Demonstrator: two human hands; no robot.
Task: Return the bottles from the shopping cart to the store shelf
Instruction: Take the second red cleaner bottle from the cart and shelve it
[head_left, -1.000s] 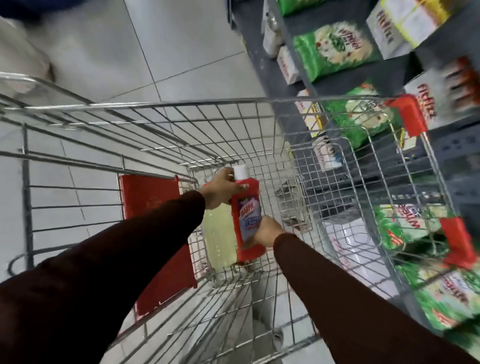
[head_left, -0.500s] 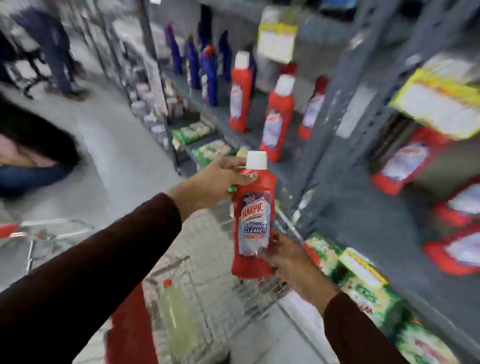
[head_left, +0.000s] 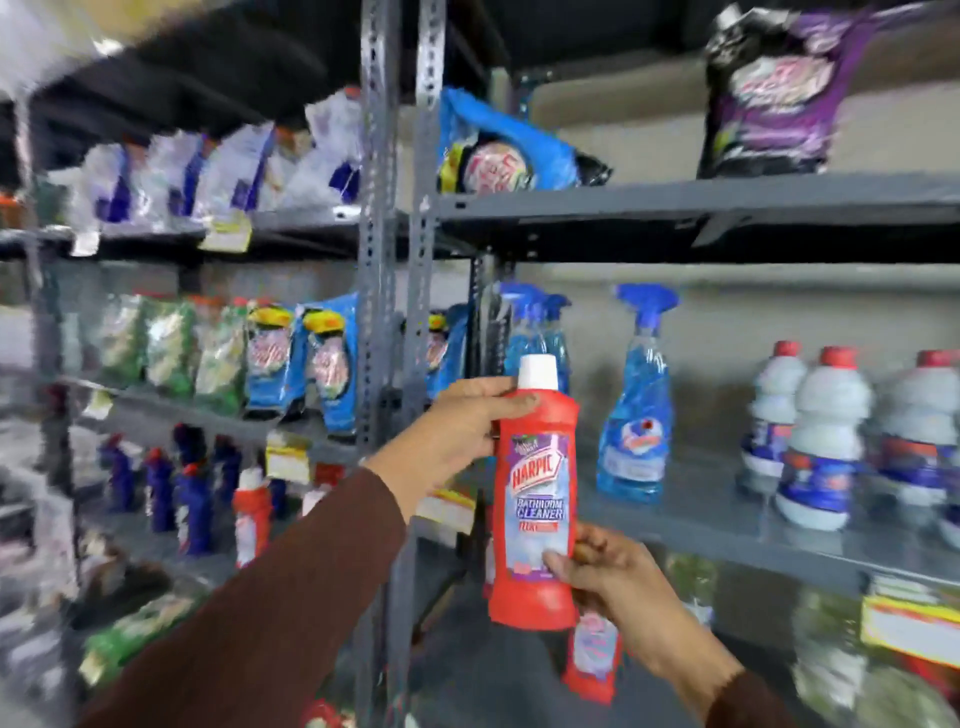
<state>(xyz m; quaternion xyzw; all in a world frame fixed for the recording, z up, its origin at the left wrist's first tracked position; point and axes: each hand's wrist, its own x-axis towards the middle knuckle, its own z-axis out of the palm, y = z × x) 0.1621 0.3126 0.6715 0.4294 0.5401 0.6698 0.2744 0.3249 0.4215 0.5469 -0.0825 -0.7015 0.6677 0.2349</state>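
A red Harpic bathroom cleaner bottle (head_left: 537, 499) with a white cap is held upright in front of the grey store shelf (head_left: 727, 514). My left hand (head_left: 457, 431) grips its shoulder just under the cap. My right hand (head_left: 618, 577) holds its lower right side near the base. The bottle hangs in the air at the level of the middle shelf, beside the perforated upright post (head_left: 415, 260). The shopping cart is out of view.
Blue spray bottles (head_left: 636, 410) and white bottles with red caps (head_left: 821, 441) stand on the middle shelf to the right. Another red bottle (head_left: 592, 660) stands on the shelf below. Packets and dark blue bottles (head_left: 192, 499) fill the left bay.
The bottle came out of the cart and rose in both hands. The view swung up from the cart and floor to the shelves, so the cart is gone from sight.
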